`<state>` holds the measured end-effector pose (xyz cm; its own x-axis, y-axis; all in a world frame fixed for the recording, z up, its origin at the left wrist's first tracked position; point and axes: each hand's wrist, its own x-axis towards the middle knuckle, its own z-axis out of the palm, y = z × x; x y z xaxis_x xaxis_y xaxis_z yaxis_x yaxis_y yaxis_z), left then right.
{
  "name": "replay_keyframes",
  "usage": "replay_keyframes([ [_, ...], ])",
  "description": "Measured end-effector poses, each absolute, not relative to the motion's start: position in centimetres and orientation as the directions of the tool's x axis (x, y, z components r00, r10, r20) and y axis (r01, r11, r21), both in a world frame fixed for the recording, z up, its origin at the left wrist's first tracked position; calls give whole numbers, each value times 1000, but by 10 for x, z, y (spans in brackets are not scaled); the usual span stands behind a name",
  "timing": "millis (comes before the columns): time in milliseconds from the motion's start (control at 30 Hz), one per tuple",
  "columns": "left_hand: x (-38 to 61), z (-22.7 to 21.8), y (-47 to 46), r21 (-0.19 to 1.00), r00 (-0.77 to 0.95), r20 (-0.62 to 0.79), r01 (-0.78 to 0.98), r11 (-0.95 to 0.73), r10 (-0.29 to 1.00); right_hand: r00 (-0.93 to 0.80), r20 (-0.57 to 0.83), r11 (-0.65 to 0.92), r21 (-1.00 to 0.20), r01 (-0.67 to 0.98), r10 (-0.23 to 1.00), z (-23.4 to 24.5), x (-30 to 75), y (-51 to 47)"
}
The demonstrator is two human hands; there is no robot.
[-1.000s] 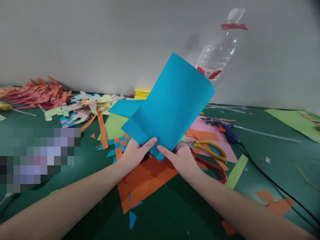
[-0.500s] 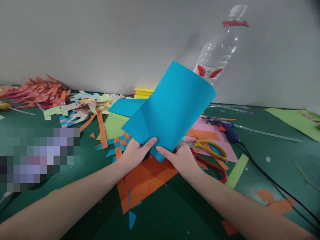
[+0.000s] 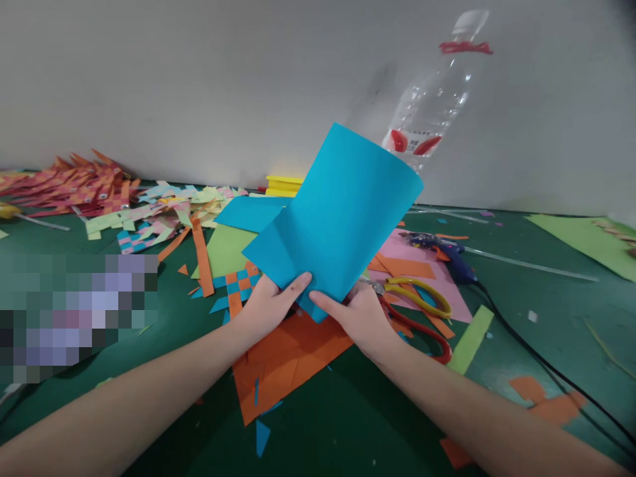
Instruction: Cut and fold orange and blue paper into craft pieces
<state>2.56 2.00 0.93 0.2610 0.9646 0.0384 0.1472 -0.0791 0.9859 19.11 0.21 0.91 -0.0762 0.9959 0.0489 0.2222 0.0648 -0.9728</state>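
Observation:
Both my hands hold a blue paper sheet (image 3: 342, 212) up off the green table (image 3: 521, 305). My left hand (image 3: 271, 305) pinches its lower left corner, thumb on the front. My right hand (image 3: 360, 315) pinches the lower edge just to the right, thumb on the front too. The sheet tilts away toward the upper right and shows a crease near its left side. Under my hands lies an orange paper sheet (image 3: 283, 364) with cut lines. A blue and orange woven square (image 3: 237, 285) lies just left of my left hand.
Scissors with yellow and red handles (image 3: 417, 308) lie right of my right hand on a pink sheet (image 3: 437, 285). A glue gun (image 3: 444, 255) with a black cord lies beyond. A clear plastic bottle (image 3: 437, 99) stands behind. Woven strips and scraps (image 3: 124, 212) pile at left.
The blue sheet has dropped slightly and its top right edge has curled more. My hands stay in almost the same place.

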Motion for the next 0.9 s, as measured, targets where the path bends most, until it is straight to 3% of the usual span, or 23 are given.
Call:
replay_keyframes([
  [500,26,8,19,998,277,12,50,-27,961,-65,45,57,-980,191,997,8,192,3],
  [900,25,10,19,996,288,25,69,-46,957,-77,49,62,-981,183,996,9,191,2],
])
